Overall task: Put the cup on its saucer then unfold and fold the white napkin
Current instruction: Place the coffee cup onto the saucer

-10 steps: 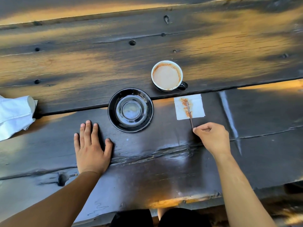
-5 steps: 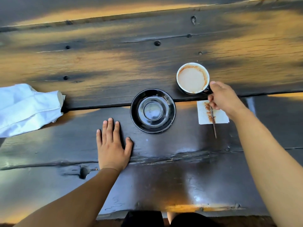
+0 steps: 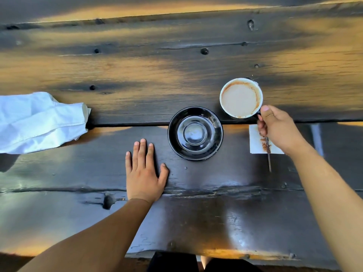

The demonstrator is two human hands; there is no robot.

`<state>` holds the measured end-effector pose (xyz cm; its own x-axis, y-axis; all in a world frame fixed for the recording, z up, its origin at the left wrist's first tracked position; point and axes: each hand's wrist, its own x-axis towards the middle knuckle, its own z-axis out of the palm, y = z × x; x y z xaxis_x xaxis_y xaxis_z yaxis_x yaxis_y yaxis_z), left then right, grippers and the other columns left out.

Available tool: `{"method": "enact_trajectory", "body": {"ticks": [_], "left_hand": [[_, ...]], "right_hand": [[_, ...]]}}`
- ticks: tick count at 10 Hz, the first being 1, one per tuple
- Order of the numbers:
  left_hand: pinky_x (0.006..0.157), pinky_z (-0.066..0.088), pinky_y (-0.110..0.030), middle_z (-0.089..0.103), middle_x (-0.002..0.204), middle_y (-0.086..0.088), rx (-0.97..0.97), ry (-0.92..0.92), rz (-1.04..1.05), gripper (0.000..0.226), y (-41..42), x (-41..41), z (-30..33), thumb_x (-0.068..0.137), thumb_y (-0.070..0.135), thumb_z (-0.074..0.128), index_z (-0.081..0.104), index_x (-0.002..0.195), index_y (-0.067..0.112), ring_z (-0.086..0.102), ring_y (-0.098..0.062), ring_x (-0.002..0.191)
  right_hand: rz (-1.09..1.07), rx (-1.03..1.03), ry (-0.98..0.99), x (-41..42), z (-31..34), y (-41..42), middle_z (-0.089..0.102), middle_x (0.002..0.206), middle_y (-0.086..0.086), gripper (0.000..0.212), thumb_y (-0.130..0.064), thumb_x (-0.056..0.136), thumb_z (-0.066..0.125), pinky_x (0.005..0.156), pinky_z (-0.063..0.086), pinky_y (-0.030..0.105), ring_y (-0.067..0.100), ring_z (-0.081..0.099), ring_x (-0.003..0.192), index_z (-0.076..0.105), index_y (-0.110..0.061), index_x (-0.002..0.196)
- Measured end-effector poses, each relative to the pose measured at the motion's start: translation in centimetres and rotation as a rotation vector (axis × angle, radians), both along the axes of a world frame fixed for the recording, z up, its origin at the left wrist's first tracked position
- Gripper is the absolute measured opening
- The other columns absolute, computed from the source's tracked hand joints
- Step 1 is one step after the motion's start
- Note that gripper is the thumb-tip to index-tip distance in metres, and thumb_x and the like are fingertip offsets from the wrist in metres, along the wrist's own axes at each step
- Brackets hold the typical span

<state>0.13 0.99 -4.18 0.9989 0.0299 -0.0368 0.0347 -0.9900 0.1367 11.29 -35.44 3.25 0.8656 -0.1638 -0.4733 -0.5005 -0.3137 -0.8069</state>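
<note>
A cup (image 3: 241, 98) with a white inside and milky coffee sits up and to the right of the empty black saucer (image 3: 195, 133). My right hand (image 3: 279, 128) is closed on the cup's dark handle, which the fingers hide. Whether the cup is lifted off the wood I cannot tell. My left hand (image 3: 144, 170) lies flat on the dark wooden table (image 3: 137, 65), fingers apart, just left of and below the saucer. The white napkin (image 3: 39, 122) lies crumpled at the left edge, far from both hands.
A small stained paper square (image 3: 257, 146) lies right of the saucer, partly under my right hand, with a thin stir stick (image 3: 268, 158) across it. A gap between planks runs across the table behind the saucer. The table's near edge is at the bottom.
My right hand left the stir stick, moved up to the cup and closed on its handle. The view shifted, bringing more of the napkin into sight. The left hand stayed flat.
</note>
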Motion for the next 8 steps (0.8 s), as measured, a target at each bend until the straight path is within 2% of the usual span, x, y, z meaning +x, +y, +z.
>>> {"method": "enact_trajectory", "body": {"ticks": [1, 2, 4, 5, 6, 8], "left_hand": [[0.125, 0.011, -0.052, 0.022, 0.166, -0.012, 0.006, 0.002, -0.005, 0.071, 0.0, 0.0, 0.0, 0.093, 0.047, 0.038, 0.032, 0.154, 0.009, 0.011, -0.026, 0.156], [0.125, 0.011, -0.052, 0.022, 0.166, -0.012, 0.006, 0.005, -0.008, 0.071, 0.0, 0.0, 0.0, 0.094, 0.047, 0.038, 0.032, 0.154, 0.009, 0.01, -0.026, 0.156], [0.125, 0.011, -0.053, 0.021, 0.166, -0.012, 0.011, 0.029, -0.011, 0.072, -0.1, 0.0, 0.5, 0.095, 0.048, 0.036, 0.031, 0.155, 0.009, 0.01, -0.027, 0.156], [0.125, 0.011, -0.053, 0.021, 0.166, -0.012, 0.005, 0.036, -0.006, 0.072, -0.2, 0.0, 0.6, 0.095, 0.048, 0.036, 0.032, 0.155, 0.009, 0.01, -0.026, 0.156], [0.125, 0.011, -0.053, 0.021, 0.166, -0.012, 0.0, 0.038, -0.001, 0.072, -0.1, 0.0, 0.6, 0.095, 0.048, 0.036, 0.032, 0.155, 0.009, 0.01, -0.026, 0.156], [0.125, 0.013, -0.053, 0.022, 0.166, -0.012, -0.017, 0.035, -0.004, 0.072, -0.2, 0.1, 0.7, 0.095, 0.048, 0.037, 0.032, 0.155, 0.009, 0.011, -0.026, 0.156]], "right_hand": [[0.042, 0.056, -0.016, -0.7, 0.2, 1.4, 0.05, 0.068, -0.001, 0.039, -0.039, 0.107, 0.039, 0.054, 0.039, 0.018, 0.007, 0.043, 0.054, 0.051, -0.024, 0.074], [0.065, 0.09, -0.036, -1.0, 0.6, 2.2, 0.052, 0.064, -0.006, 0.04, -0.038, 0.107, 0.039, 0.051, 0.04, 0.013, 0.004, 0.044, 0.052, 0.053, -0.027, 0.072], [0.178, 0.159, -0.01, -1.0, 1.5, 4.1, 0.053, 0.061, -0.013, 0.044, -0.04, 0.106, 0.04, 0.054, 0.043, 0.016, 0.006, 0.046, 0.056, 0.057, -0.032, 0.066], [0.292, 0.079, -0.032, -1.3, 1.0, 5.2, 0.053, 0.063, -0.007, 0.042, -0.045, 0.105, 0.039, 0.059, 0.04, 0.026, 0.012, 0.044, 0.057, 0.052, -0.025, 0.07], [0.38, 0.022, -0.05, -1.6, 0.6, 5.7, 0.053, 0.065, -0.006, 0.042, -0.047, 0.104, 0.037, 0.061, 0.038, 0.031, 0.014, 0.044, 0.058, 0.049, -0.022, 0.072], [0.491, -0.016, -0.049, -1.6, 0.3, 6.4, 0.052, 0.065, -0.002, 0.042, -0.038, 0.108, 0.036, 0.061, 0.038, 0.027, 0.011, 0.043, 0.057, 0.048, -0.016, 0.074]]}}
